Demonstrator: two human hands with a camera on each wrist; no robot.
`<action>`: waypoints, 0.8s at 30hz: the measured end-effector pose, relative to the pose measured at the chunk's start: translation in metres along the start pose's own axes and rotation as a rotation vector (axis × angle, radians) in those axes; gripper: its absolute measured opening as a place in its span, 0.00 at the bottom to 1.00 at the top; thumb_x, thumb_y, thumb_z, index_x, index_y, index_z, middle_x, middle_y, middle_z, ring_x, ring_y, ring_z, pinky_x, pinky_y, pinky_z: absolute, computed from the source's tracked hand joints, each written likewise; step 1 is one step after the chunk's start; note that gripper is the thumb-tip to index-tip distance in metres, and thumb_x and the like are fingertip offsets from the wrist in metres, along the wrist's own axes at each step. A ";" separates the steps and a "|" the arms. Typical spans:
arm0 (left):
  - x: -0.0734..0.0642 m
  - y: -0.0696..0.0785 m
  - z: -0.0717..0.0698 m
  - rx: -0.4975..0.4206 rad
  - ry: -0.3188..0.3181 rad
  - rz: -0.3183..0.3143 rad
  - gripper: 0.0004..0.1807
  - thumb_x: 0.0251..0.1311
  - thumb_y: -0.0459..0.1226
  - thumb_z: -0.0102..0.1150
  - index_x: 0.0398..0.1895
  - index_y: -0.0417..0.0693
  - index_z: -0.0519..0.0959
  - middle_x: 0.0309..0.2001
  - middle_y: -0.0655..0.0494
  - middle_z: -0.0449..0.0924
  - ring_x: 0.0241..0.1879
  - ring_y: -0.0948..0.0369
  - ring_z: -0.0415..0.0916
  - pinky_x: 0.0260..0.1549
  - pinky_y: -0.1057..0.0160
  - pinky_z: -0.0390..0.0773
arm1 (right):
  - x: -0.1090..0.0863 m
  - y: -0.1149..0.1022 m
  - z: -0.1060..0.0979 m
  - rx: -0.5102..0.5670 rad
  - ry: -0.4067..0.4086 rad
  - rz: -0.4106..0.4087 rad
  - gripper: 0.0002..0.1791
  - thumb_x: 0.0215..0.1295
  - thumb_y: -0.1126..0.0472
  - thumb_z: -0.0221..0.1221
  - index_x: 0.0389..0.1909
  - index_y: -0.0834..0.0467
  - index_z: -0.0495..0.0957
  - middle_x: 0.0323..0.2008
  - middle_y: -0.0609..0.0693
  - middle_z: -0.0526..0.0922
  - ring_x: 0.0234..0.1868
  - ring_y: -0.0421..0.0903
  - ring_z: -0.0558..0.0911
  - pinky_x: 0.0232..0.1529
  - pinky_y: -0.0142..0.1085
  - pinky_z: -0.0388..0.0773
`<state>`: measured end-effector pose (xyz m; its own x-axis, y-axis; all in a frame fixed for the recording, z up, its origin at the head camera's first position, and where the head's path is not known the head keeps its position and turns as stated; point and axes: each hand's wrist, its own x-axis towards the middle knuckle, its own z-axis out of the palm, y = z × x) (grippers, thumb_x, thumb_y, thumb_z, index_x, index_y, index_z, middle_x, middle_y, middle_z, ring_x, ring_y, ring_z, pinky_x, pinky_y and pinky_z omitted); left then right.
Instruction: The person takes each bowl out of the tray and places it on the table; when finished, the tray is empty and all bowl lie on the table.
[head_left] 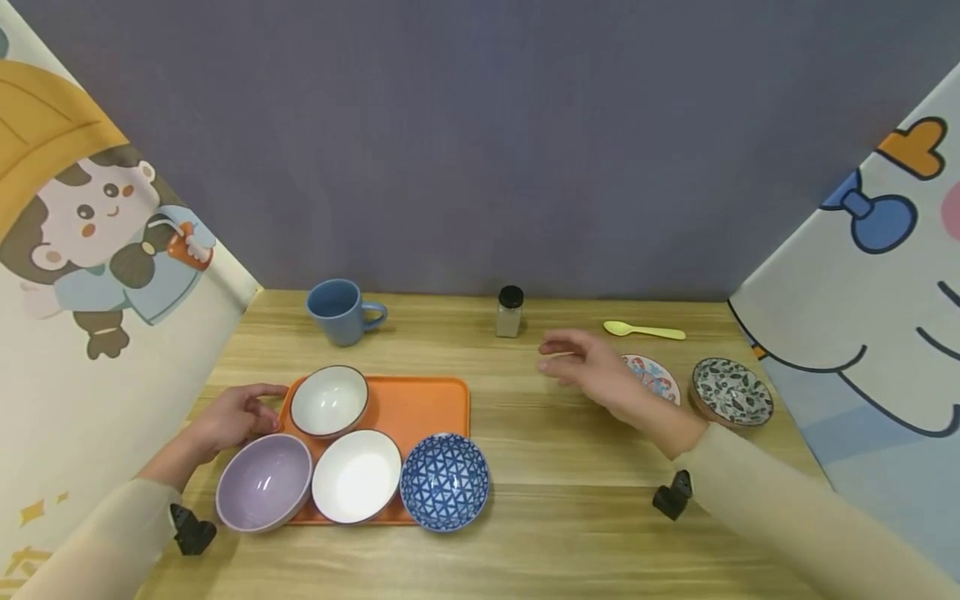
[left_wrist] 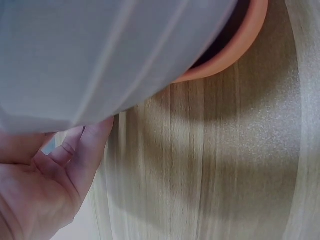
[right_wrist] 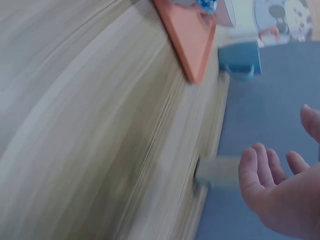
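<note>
My left hand (head_left: pixel 242 414) is at the left edge of an orange tray (head_left: pixel 420 400), its fingertips beside a white bowl with a dark rim (head_left: pixel 330 402). A purple bowl (head_left: pixel 265 483) stands just nearer; in the left wrist view a bowl's pale side (left_wrist: pixel 100 55) hides the fingertips, so a touch on the tray cannot be told. Another white bowl (head_left: pixel 357 477) and a blue patterned bowl (head_left: pixel 445 482) sit along the tray's near side. My right hand (head_left: pixel 592 367), slightly blurred, hovers above the table with nothing in it, nearest to a small black-lidded jar (head_left: pixel 509 312) and a patterned plate (head_left: pixel 652 377).
A blue mug (head_left: pixel 341 312) stands at the back left. Toward the back right lies a yellow spoon (head_left: pixel 645 331), with a leaf-patterned bowl (head_left: pixel 731 392) near the right wall. A grey panel (head_left: pixel 480 150) closes off the table's far side, and printed walls flank it.
</note>
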<state>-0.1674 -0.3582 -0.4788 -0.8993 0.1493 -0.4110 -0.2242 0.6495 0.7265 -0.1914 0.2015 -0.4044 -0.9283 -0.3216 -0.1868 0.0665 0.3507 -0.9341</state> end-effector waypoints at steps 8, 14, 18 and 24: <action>0.000 0.002 0.000 -0.008 -0.005 -0.007 0.32 0.63 0.21 0.55 0.73 0.28 0.63 0.39 0.44 0.84 0.35 0.56 0.82 0.27 0.60 0.82 | 0.043 -0.022 0.058 0.024 -0.145 -0.024 0.32 0.68 0.56 0.67 0.71 0.53 0.71 0.62 0.59 0.79 0.56 0.52 0.85 0.56 0.57 0.81; 0.001 0.002 -0.001 -0.004 -0.008 -0.022 0.33 0.63 0.21 0.54 0.73 0.29 0.63 0.39 0.43 0.84 0.35 0.56 0.82 0.27 0.60 0.82 | 0.070 -0.034 0.097 0.034 -0.241 -0.007 0.32 0.67 0.55 0.68 0.71 0.52 0.72 0.59 0.55 0.81 0.55 0.52 0.85 0.55 0.58 0.81; 0.000 0.003 -0.001 -0.004 -0.012 -0.023 0.33 0.63 0.21 0.55 0.73 0.29 0.63 0.40 0.43 0.84 0.36 0.55 0.82 0.29 0.59 0.83 | 0.086 -0.039 0.120 0.029 -0.314 0.010 0.33 0.66 0.55 0.69 0.71 0.52 0.72 0.57 0.54 0.82 0.53 0.52 0.86 0.55 0.58 0.81; -0.002 0.005 -0.001 0.000 -0.010 -0.023 0.32 0.64 0.21 0.54 0.73 0.30 0.63 0.40 0.44 0.84 0.36 0.55 0.82 0.28 0.59 0.82 | 0.104 -0.040 0.150 0.034 -0.400 0.041 0.37 0.66 0.53 0.69 0.74 0.52 0.68 0.56 0.54 0.84 0.58 0.61 0.83 0.56 0.57 0.81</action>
<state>-0.1676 -0.3559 -0.4736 -0.8902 0.1418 -0.4329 -0.2448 0.6525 0.7171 -0.2354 0.0224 -0.4324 -0.7090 -0.6274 -0.3221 0.1191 0.3436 -0.9315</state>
